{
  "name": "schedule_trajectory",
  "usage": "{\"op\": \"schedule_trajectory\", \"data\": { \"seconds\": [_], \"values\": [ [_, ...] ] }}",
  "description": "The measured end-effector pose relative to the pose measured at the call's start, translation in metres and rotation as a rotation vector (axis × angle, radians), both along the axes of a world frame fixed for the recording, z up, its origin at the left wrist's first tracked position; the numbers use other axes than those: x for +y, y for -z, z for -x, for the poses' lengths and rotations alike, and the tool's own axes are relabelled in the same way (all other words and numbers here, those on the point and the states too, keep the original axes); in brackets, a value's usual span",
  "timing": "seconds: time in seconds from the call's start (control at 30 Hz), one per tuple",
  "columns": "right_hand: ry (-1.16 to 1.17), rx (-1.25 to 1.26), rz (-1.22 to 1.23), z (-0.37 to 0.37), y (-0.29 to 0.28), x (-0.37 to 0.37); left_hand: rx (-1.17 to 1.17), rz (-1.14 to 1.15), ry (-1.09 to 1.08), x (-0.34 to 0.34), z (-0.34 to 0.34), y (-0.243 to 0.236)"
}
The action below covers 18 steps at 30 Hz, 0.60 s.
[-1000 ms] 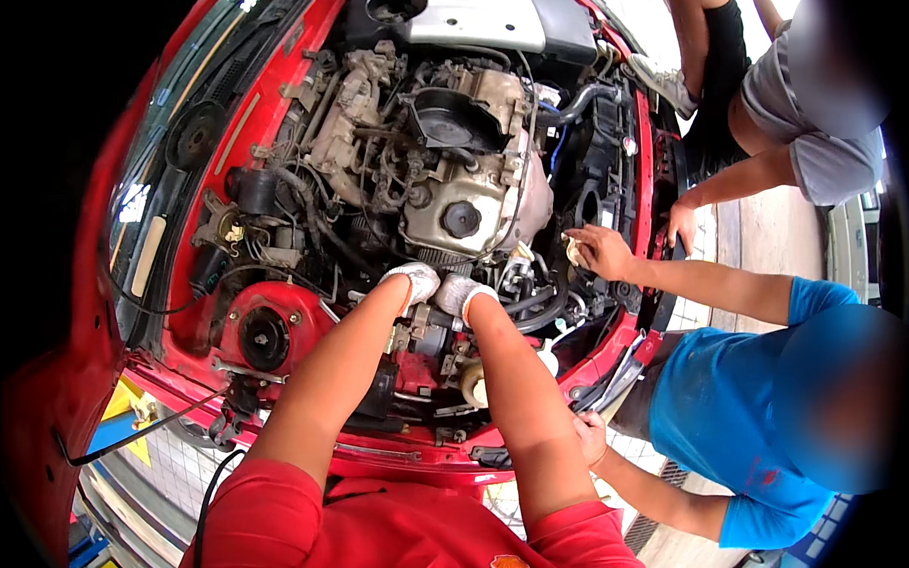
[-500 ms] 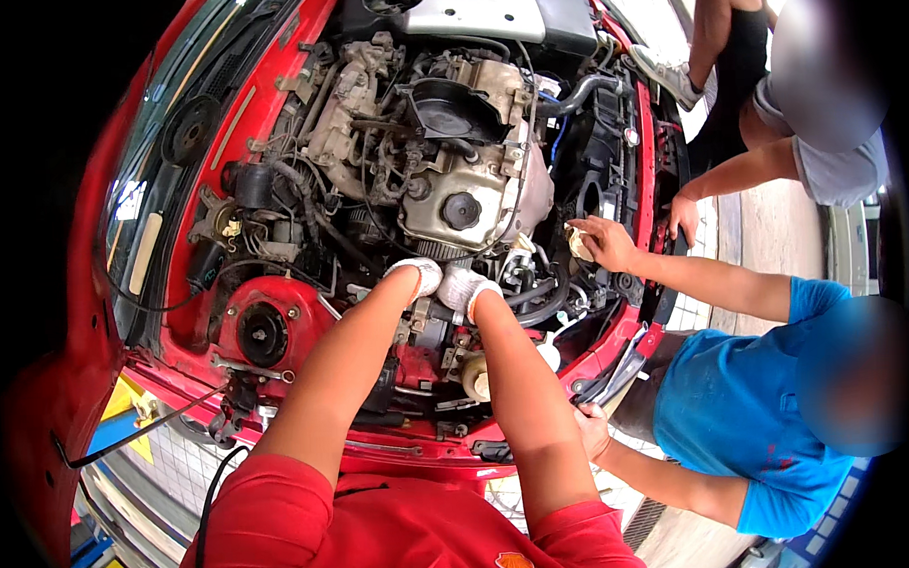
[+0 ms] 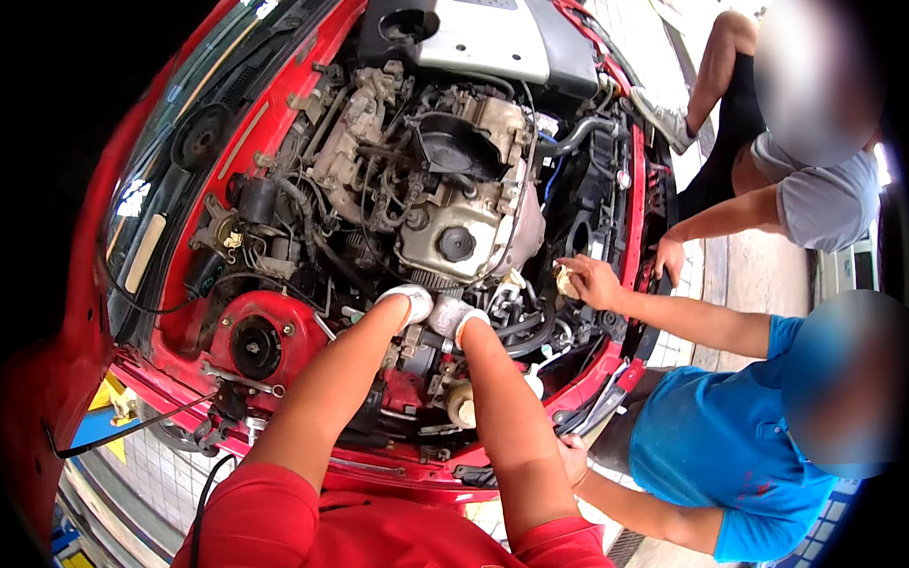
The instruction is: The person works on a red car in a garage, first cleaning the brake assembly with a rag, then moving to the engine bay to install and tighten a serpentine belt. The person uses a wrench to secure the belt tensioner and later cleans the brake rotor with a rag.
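Both my hands wear white knit gloves and reach down at the near end of a car engine. My left hand [image 3: 412,301] is beside the ribbed belt or toothed wheel [image 3: 435,282] below the metal valve cover [image 3: 427,225]. My right hand [image 3: 452,319] sits close against it on the right, a little nearer to me. The fingers of both point down into the gap and are hidden, so what they touch or hold does not show. A dark round filler cap [image 3: 458,244] tops the valve cover.
A person in blue [image 3: 725,430] leans in from the right, one hand holding a pale crumpled thing [image 3: 567,282] over the bay. Another person's hand [image 3: 669,259] rests on the front edge. A thin cable [image 3: 524,171] crosses the engine. The silver-black engine cover [image 3: 481,28] lies at the far end.
The view has shifted, so the engine appears slightly lower. My gloved hands stay together at the same spot beside the ribbed part. The helper's hand remains over the bay.
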State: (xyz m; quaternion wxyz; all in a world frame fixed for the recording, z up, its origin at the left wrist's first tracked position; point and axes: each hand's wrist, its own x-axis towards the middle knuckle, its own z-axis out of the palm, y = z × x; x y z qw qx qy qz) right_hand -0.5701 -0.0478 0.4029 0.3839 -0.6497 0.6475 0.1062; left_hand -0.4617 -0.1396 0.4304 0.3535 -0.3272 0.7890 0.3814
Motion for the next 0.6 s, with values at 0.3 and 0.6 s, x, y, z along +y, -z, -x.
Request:
{"op": "schedule_trajectory", "data": {
  "seconds": [0.3, 0.6],
  "values": [
    [0.257, -0.024, -0.049, -0.019, -0.011, -0.007, -0.007, 0.069, 0.073, -0.012, -0.019, 0.070],
    [0.064, -0.028, -0.042, -0.017, 0.011, -0.011, -0.042, -0.013, 0.189, -0.015, -0.018, 0.030]
  ]
}}
